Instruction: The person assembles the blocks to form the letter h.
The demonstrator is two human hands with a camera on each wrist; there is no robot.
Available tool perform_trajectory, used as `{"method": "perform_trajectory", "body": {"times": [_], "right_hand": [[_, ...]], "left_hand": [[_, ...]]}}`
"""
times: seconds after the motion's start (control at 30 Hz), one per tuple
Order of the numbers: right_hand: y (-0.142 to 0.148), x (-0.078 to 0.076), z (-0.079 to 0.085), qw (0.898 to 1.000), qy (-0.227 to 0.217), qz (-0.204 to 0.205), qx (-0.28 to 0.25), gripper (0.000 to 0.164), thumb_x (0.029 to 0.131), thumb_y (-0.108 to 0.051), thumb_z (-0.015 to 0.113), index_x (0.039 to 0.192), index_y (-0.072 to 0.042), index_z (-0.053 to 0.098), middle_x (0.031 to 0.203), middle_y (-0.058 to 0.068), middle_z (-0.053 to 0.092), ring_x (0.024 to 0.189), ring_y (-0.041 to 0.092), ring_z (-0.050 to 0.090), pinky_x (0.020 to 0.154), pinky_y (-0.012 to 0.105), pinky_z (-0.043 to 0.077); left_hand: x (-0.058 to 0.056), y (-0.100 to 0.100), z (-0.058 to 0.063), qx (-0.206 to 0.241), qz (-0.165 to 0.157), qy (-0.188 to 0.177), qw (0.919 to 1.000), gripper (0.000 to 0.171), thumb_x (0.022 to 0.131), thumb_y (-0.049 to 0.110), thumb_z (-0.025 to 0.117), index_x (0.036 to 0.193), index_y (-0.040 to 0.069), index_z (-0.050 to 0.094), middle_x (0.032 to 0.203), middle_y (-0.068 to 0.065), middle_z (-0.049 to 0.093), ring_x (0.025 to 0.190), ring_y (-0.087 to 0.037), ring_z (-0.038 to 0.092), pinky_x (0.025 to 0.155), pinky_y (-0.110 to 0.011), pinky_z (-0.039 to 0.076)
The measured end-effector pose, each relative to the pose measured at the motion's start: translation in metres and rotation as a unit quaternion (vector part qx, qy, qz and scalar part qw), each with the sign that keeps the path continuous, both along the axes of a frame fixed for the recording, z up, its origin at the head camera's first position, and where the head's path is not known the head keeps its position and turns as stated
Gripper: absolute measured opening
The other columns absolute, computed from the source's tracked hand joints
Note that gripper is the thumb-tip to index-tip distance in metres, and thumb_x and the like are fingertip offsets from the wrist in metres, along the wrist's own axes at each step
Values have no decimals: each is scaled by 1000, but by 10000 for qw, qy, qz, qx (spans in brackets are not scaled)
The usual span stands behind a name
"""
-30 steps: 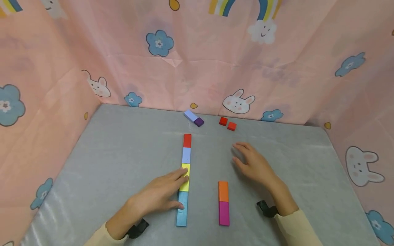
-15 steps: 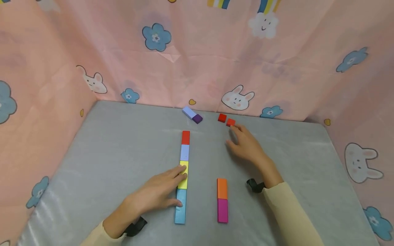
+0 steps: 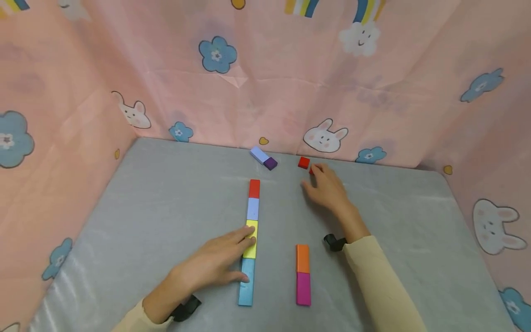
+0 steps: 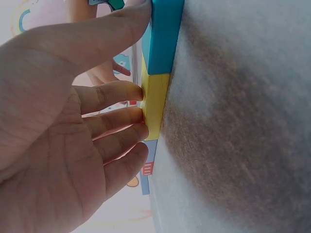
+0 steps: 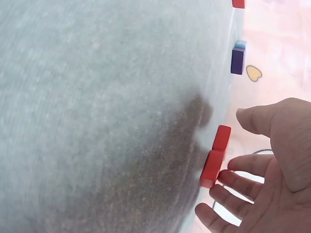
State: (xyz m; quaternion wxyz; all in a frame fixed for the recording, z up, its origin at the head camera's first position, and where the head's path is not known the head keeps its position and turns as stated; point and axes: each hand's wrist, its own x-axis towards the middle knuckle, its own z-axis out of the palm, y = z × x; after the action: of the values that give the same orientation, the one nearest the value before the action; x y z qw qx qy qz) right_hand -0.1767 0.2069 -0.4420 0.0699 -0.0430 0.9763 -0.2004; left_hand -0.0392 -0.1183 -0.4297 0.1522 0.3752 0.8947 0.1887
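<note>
My left hand [image 3: 211,263] rests along a lined-up row of blocks, fingertips on the yellow block [image 3: 250,250] and thumb on the light blue block [image 3: 246,294]. Beyond these in the same row lie a periwinkle block [image 3: 253,209] and a red block [image 3: 254,189]. At the back, my right hand [image 3: 329,191] reaches over a small red block [image 5: 212,167], which it mostly covers in the head view. Its fingers are at that block, while the thumb stands apart. A second red block [image 3: 303,163] lies just beyond.
An orange block [image 3: 303,258] and a magenta block [image 3: 303,289] lie end to end right of the row. Near the back edge, a periwinkle block [image 3: 259,155] touches a dark purple block [image 3: 270,163]. A pink patterned cloth [image 3: 274,101] hangs behind the grey table [image 3: 166,198].
My right hand has moved forward and left to the nearer red block, now mostly hidden under its fingers. My left hand has stayed on the row. The head view has shifted slightly.
</note>
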Motion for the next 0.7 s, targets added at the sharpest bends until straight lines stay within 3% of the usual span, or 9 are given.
{"method": "perform_trajectory", "body": {"times": [0.23, 0.5, 0.6, 0.7], "right_hand": [[2, -3, -5, 9998, 134, 11, 164, 64, 106, -28, 56, 158, 5, 41, 157, 30, 43, 142, 48, 46, 122, 63, 40], [2, -4, -2, 9997, -73, 41, 228, 59, 103, -17, 51, 156, 8, 42, 165, 30, 39, 152, 49, 41, 127, 64, 34], [3, 0, -3, 9998, 161, -18, -65, 50, 104, -16, 54, 148, 8, 53, 151, 30, 54, 135, 46, 56, 119, 62, 45], [3, 4, -4, 9983, 487, -41, -311, 40, 104, -14, 59, 137, 9, 62, 134, 28, 65, 115, 42, 62, 107, 59, 54]], "left_hand": [[0, 2, 0, -55, 39, -146, 9999, 83, 86, 39, 89, 152, 2, 54, 168, -13, 42, 154, -32, 46, 119, -47, 49], [0, 2, 1, -26, 51, -153, 9999, 83, 85, 39, 89, 151, 2, 55, 167, -13, 43, 154, -32, 47, 119, -47, 50], [0, 2, 2, -22, 70, -181, 9998, 83, 85, 39, 89, 151, 2, 55, 167, -13, 43, 154, -32, 47, 119, -47, 50], [0, 2, 2, -10, 79, -179, 9998, 83, 85, 39, 90, 151, 2, 55, 167, -13, 43, 154, -32, 47, 119, -47, 50]]}}
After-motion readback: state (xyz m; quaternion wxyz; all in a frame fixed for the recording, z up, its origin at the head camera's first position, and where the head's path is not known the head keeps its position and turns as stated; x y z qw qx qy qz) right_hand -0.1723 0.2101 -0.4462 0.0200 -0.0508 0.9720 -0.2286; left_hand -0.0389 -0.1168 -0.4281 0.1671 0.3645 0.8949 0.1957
